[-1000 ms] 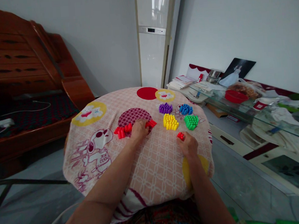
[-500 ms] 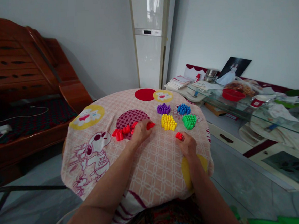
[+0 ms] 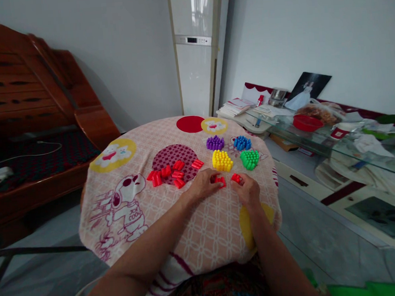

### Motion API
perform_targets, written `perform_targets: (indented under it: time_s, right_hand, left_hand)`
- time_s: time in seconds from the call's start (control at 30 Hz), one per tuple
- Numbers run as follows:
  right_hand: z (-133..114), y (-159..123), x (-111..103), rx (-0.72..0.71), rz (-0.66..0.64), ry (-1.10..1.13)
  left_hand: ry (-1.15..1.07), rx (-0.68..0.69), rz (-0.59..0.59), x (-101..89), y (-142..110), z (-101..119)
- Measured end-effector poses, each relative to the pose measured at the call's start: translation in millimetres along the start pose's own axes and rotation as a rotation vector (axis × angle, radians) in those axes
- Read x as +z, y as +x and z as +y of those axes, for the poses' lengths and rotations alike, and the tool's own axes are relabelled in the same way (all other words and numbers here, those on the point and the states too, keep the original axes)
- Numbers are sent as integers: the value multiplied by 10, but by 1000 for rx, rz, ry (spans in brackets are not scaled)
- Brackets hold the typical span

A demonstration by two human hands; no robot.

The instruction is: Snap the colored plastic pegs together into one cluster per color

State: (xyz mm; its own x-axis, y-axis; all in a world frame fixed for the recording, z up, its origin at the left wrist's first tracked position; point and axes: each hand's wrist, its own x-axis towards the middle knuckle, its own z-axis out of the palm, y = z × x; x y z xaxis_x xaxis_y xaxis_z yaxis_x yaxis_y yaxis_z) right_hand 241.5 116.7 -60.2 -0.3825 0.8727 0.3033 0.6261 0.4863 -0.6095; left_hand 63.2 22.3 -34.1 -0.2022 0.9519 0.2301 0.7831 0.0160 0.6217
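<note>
Between the thumb and fingers of my left hand (image 3: pixel 203 183) is a red ridged plastic piece (image 3: pixel 221 181), near the middle right of the cloth-covered table. My right hand (image 3: pixel 248 190) pinches another small red piece (image 3: pixel 235 178), a short gap to the right of the first. Loose red pieces (image 3: pixel 165 171) lie scattered on the left, over the dark purple circle, with one (image 3: pixel 197 164) a little apart. Beyond my hands stand tight clusters of small pegs: yellow (image 3: pixel 222 160), green (image 3: pixel 249 159), purple (image 3: pixel 215 142) and blue (image 3: pixel 242 143).
The round table wears a patterned pink cloth (image 3: pixel 196 229). To the right is a glass-topped cabinet (image 3: pixel 319 144) holding papers, a red bowl (image 3: pixel 307 122) and other clutter. A wooden bench (image 3: pixel 94 121) stands at the left, a tall white appliance (image 3: pixel 195 76) behind the table.
My left hand has moved right from the loose red pieces, bringing one over beside my right hand. My right hand keeps its red piece in nearly the same place.
</note>
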Motion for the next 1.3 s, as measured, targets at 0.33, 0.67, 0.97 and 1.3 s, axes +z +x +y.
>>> perform_targets:
  time_s: [0.33,0.67,0.97,1.3]
  right_hand:
    - [12,1,-31,-49,93,156]
    - [7,1,-20,-76,111,88]
    - [44,6,9,-62,145,155]
    - [57,13,22,-59,138,182]
  left_hand:
    - [-261,-41,9,147,127,148]
    - [-181,58,73,329,202,294]
    - [-89,139,173,160,204,123]
    - [601,-483,257,-667,17,-597]
